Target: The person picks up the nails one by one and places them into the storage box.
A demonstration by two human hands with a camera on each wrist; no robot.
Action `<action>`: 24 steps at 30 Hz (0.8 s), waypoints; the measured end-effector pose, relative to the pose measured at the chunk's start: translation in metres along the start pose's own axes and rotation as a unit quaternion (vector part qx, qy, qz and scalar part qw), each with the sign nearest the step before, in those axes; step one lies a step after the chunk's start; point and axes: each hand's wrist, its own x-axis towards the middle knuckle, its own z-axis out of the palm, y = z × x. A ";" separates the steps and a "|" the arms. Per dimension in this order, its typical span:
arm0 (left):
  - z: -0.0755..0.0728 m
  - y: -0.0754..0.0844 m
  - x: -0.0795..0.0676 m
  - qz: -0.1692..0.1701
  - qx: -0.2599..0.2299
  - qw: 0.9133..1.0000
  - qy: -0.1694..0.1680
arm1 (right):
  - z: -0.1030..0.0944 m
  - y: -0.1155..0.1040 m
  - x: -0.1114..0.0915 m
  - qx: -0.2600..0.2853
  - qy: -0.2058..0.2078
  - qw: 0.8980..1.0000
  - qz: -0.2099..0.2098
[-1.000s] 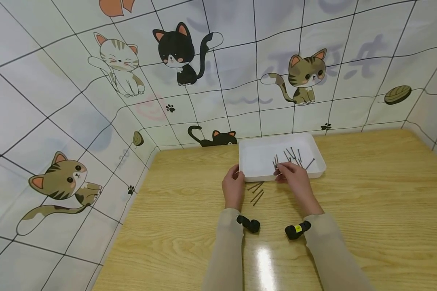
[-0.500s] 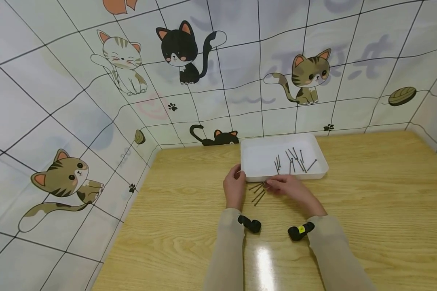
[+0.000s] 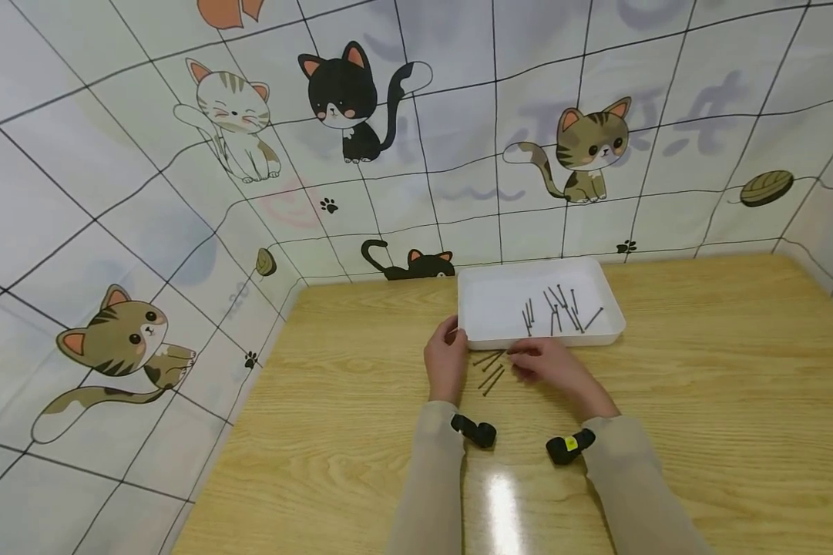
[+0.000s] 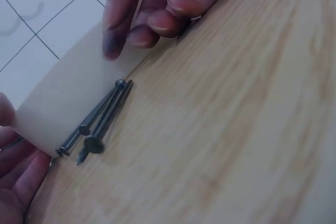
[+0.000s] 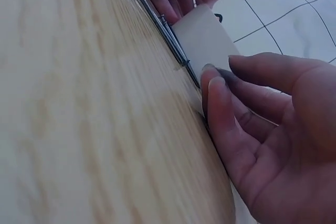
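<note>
We see the right hand [image 3: 553,366] just beyond the front wall of the white tray [image 3: 492,304], its fingers loosely bent with a gap between thumb and fingertips, pinching nothing that we can make out. Its tips are just beside the ends of the loose nails [image 3: 491,377]; the left wrist view suggests they are slightly apart from them, though we cannot rule out light contact. The left hand [image 3: 446,366] holds the tray's near left corner between thumb and fingers.

Four loose nails lie on the surface [image 3: 333,432] between the hands: two close along the tray's front wall, two a little nearer to us, all slanting. Inside the tray, more nails [image 3: 593,319] lie scattered over the middle and right, with the left part bare. Farther back rises the wall covering [image 3: 340,100], printed with cats.

We judge the step in hand to be taking up a nail from the group by the wall, with the tray steadied by the left hand. The next move, as we read it, calls for thumb and fingertip to come together on one shank. Because the nails lie so close, a careless pinch could drag a neighbour along.
</note>
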 end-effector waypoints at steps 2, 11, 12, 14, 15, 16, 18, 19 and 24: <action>0.000 0.001 0.001 0.002 0.001 1.000 0.000 | 0.002 -0.001 0.001 -0.026 0.001 1.000 -0.013; -0.002 0.002 -0.001 -0.017 -0.011 1.000 -0.014 | 0.010 0.000 0.002 -0.089 -0.015 0.995 -0.037; -0.002 0.002 -0.001 -0.017 -0.013 1.000 -0.015 | 0.010 -0.002 0.002 -0.091 -0.017 0.995 -0.036; -0.003 0.001 -0.002 -0.017 -0.012 1.000 -0.019 | 0.012 -0.003 0.000 -0.098 -0.017 0.994 -0.035; -0.003 0.002 -0.002 -0.015 -0.013 1.000 -0.020 | 0.013 -0.004 0.000 -0.104 -0.018 0.994 -0.035; -0.003 0.002 -0.003 -0.014 -0.012 1.000 -0.021 | 0.014 -0.006 -0.001 -0.110 -0.018 0.993 -0.035; -0.003 0.003 -0.003 -0.011 -0.014 1.000 -0.022 | 0.015 -0.007 -0.001 -0.124 -0.016 0.992 -0.033; -0.003 0.004 -0.003 -0.010 -0.014 1.000 -0.023 | 0.015 -0.008 -0.001 -0.132 -0.014 0.991 -0.031; -0.004 0.006 -0.004 -0.012 -0.022 0.999 -0.030 | 0.017 -0.009 0.000 -0.172 -0.009 0.985 -0.020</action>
